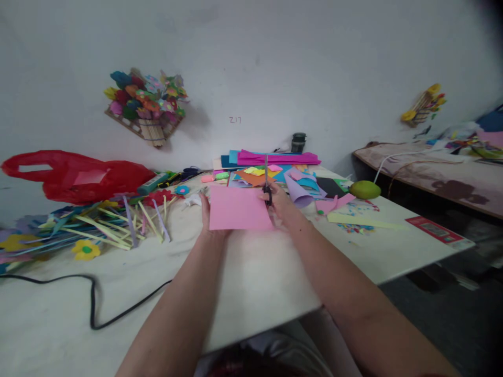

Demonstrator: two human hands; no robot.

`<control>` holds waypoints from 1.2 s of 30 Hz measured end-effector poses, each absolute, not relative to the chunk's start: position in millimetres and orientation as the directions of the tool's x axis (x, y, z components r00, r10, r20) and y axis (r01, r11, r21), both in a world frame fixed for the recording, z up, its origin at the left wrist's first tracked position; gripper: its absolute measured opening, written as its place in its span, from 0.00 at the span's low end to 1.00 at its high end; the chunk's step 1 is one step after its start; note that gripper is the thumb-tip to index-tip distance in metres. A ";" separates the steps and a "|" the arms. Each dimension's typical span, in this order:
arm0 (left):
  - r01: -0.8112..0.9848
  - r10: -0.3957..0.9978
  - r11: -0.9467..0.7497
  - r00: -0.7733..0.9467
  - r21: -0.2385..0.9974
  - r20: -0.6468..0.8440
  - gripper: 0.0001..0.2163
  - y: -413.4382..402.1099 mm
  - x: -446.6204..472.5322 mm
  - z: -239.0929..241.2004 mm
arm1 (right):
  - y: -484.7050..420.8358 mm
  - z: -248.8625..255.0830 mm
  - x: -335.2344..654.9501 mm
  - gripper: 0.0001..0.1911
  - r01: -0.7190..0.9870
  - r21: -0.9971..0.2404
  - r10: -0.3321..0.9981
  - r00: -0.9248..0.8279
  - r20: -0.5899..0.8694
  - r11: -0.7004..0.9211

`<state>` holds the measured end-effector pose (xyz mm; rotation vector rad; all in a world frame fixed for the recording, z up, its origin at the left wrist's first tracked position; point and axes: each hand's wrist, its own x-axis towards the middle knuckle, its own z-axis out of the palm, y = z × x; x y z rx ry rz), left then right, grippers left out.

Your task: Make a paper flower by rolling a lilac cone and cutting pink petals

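Note:
A pink sheet of paper (240, 210) is held above the white table by my left hand (207, 217), whose fingers go behind its left side. My right hand (278, 201) is closed round the dark handles of a pair of scissors (266, 178). The blades point up and away from me, and the handles sit at the sheet's right edge. The thumb of my right hand lies at that edge too; I cannot tell if it presses on the paper. Just beyond are scraps of colored paper (253, 178) and a rolled lilac sheet (297, 189).
Paper flowers and strips (118, 225) lie at the left, by a red plastic bag (86, 175). A black cable (93, 303) crosses the left front. Stacked colored sheets (279, 158) and a dark jar (298, 142) stand by the wall. A green oval object (365, 189) is at the right.

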<state>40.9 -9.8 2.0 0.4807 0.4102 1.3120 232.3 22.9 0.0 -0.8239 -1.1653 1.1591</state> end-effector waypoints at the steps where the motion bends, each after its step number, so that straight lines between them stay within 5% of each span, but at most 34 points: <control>1: -0.782 0.970 0.216 0.239 0.585 -0.040 0.34 -10.2 39.0 3.4 | 22.6 0.0 234.6 0.21 -0.243 -0.942 0.969 -0.029 0.245 0.231; 14: -0.581 0.931 0.352 0.139 0.734 -0.337 0.13 -2.5 24.2 9.7 | 16.5 1.1 243.9 0.25 -0.017 -0.985 0.966 -0.194 0.173 0.173; 36: -0.497 0.867 0.485 0.163 0.720 -0.471 0.16 0.6 14.0 14.2 | 16.8 0.8 250.0 0.12 0.122 -0.969 0.961 -0.206 0.186 0.214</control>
